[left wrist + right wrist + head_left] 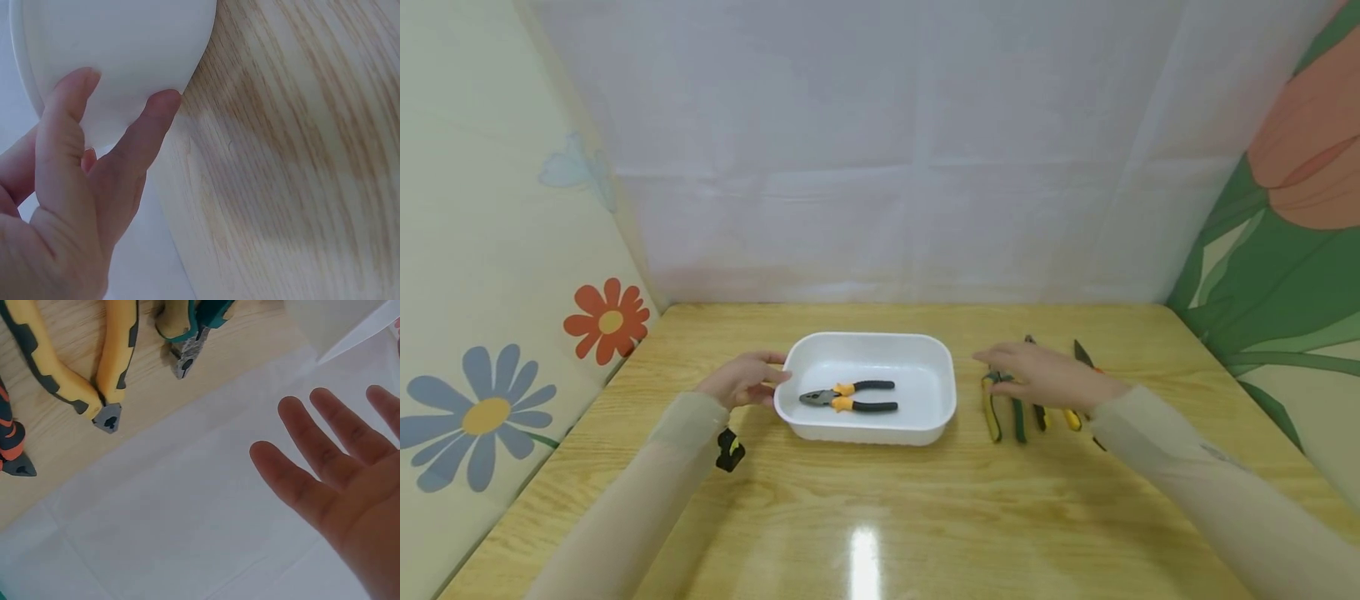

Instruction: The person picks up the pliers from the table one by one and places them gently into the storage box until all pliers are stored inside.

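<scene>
A white plastic tub stands mid-table, holding combination pliers with black and orange handles. My left hand is at the tub's left end; in the left wrist view its slightly bent fingers touch the white wall. To the right of the tub my right hand hovers over a row of pliers, fingers extended and nothing held. Nearest the tub are green-and-yellow pliers. Beside them lie yellow-and-black pliers, partly covered by the hand in the head view, then a red-and-black tool.
The wood-grain table ends at a white cloth backdrop. Flower-patterned panels flank it left and right. A small black-and-yellow item shows beside my left wrist.
</scene>
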Available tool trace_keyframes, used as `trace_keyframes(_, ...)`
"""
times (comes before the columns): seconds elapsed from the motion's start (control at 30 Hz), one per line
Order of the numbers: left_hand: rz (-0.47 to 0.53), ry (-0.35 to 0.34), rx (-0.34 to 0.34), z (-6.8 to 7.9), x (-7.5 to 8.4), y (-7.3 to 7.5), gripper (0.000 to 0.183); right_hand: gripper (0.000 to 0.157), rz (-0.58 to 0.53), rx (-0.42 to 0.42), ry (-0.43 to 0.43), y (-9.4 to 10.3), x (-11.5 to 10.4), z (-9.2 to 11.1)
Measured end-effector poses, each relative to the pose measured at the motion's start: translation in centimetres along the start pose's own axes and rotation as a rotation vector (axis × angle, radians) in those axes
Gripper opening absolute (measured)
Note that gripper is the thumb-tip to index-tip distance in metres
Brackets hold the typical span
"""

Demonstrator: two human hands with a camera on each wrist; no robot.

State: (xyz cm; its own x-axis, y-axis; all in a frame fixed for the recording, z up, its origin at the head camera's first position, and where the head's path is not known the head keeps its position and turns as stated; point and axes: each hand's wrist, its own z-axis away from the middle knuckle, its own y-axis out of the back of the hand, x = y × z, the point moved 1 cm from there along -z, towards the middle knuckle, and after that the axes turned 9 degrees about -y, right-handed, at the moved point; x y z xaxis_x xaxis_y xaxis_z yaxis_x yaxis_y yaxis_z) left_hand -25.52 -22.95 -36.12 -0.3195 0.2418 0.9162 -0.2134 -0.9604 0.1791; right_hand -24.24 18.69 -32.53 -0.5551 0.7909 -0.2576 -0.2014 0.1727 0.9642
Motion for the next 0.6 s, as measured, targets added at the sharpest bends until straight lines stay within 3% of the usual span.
trace_keyframes(0.37,0.01,-0.008,-0.011,0.1,0.0,0.0,0.052,0.055,0.021,0.07,-0.047,-0.1,1.2,1.1)
trace_keyframes(0.6,0.004,0.003,-0.006,0.1,0.0,0.1,0.051,0.055,-0.004,0.05,-0.084,0.2,1.5,1.6)
